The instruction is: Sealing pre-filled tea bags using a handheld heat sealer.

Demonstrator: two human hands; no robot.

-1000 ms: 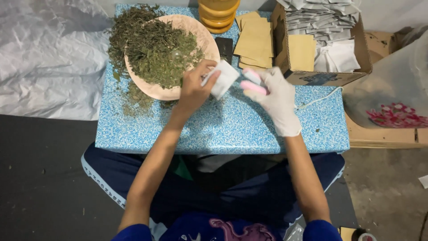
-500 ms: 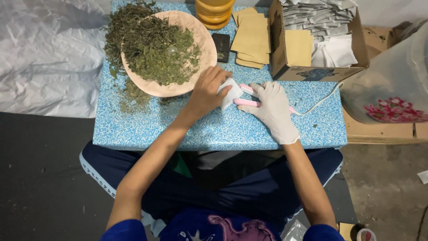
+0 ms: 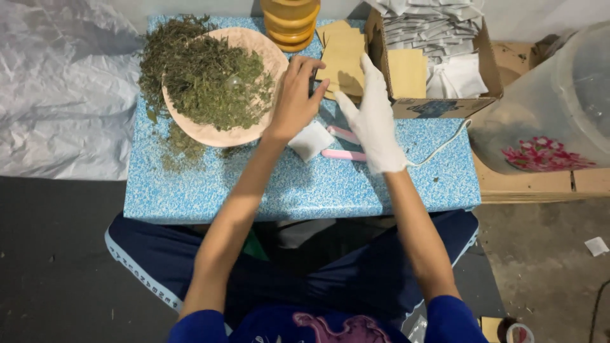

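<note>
The bare left hand [image 3: 295, 95] with loosely curled fingers and the gloved right hand [image 3: 370, 111], spread open, hover empty over the blue table [image 3: 254, 184], above the white sachet [image 3: 311, 140] and the pink sealer [image 3: 343, 145].

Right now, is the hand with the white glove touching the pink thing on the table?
Apart. The head view shows the gloved right hand lifted with fingers spread, and blue tabletop shows between it and the pink tool lying flat below.

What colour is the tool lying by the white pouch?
Pink; the head view shows the pink tool on the speckled blue table.
</note>
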